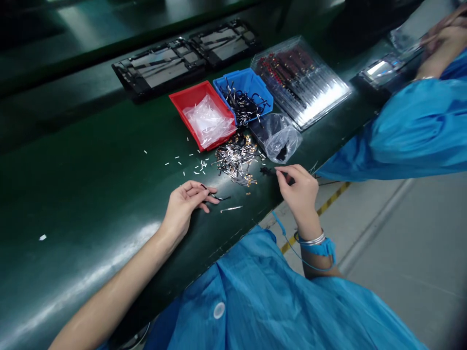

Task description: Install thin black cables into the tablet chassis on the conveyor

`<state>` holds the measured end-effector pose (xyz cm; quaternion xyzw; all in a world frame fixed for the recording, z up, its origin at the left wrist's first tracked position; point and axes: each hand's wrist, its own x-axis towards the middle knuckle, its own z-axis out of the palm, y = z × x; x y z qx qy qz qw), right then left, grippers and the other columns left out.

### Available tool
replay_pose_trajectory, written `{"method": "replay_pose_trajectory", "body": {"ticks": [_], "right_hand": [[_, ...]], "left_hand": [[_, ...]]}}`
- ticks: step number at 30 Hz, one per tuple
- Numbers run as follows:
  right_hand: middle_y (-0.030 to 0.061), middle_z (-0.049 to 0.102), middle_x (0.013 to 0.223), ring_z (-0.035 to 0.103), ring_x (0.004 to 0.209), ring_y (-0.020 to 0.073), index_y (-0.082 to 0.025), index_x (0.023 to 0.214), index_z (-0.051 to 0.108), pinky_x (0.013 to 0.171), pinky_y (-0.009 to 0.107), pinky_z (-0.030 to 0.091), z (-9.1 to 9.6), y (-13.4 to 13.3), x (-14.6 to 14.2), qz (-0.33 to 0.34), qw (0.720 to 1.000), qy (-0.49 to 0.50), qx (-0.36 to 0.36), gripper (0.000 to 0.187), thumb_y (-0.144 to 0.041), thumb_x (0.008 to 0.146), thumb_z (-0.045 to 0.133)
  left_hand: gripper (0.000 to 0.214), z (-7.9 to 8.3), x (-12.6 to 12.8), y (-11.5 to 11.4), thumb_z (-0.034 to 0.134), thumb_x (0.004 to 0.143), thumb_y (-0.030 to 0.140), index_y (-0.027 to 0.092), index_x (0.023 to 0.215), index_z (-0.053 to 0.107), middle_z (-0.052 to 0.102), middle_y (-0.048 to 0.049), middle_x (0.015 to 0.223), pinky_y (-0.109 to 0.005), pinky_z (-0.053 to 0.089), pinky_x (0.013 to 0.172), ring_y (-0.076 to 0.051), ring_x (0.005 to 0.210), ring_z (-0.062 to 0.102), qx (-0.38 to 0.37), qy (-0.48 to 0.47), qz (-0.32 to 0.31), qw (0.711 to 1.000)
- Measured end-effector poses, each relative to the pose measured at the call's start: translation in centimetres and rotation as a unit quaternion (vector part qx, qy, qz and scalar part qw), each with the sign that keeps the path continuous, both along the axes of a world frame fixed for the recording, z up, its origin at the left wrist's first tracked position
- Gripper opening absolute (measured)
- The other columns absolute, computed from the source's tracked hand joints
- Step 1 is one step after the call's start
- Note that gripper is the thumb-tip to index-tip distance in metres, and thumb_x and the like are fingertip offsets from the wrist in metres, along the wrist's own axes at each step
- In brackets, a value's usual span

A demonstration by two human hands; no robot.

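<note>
My left hand (pixel 184 201) is closed on a thin black cable (pixel 223 198), which sticks out past the fingertips just above the green tabletop. Thumb and forefinger of my right hand (pixel 301 192) pinch together beside a small cluster of black pieces (pixel 266 171); what lies between those fingertips is too small to make out. Between and beyond both hands spreads a pile of short cables (pixel 235 158) with silver and gold-coloured ends. One thin silver strip (pixel 231 209) lies by itself close to my left fingertips.
Behind the pile stand a red bin (pixel 178 99) holding a clear plastic bag and a blue bin (pixel 268 97) full of black cables. An open plastic bag (pixel 282 138), clear trays (pixel 317 97) and device frames (pixel 160 68) lie around. White bits (pixel 202 165) are scattered leftward. A co-worker's sleeve (pixel 419 126) is at right.
</note>
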<state>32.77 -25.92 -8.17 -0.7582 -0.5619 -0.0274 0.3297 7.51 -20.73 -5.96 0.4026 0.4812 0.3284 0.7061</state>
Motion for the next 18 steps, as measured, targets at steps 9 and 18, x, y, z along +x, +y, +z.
{"method": "replay_pose_trajectory", "body": {"ticks": [9, 18], "right_hand": [[0.0011, 0.064, 0.073, 0.053, 0.059, 0.0141, -0.023, 0.073, 0.07, 0.056, 0.028, 0.043, -0.6, -0.3, 1.1, 0.044, 0.998, 0.032, -0.021, 0.014, -0.025, 0.081, 0.059], [0.0022, 0.061, 0.072, 0.055, 0.065, 0.0157, -0.022, 0.071, 0.066, 0.062, 0.029, 0.043, -1.0, 0.0, 0.6, 0.065, 0.997, 0.01, -0.05, 0.016, -0.024, 0.082, 0.055]], "left_hand": [[0.039, -0.8, -3.9, -2.1, 0.059, 0.085, 0.019, 0.021, 0.123, 0.055, 0.06, -0.0135, 0.125, -0.036, 0.054, 0.076, -0.025, 0.103, 0.064, 0.479, 0.394, -0.057, 0.782], [0.041, -2.6, -3.2, -2.7, 0.043, 0.096, 0.029, 0.018, 0.134, 0.056, 0.054, -0.0136, 0.139, -0.043, 0.039, 0.104, -0.029, 0.128, 0.051, 0.627, 0.404, -0.308, 0.59]]}}
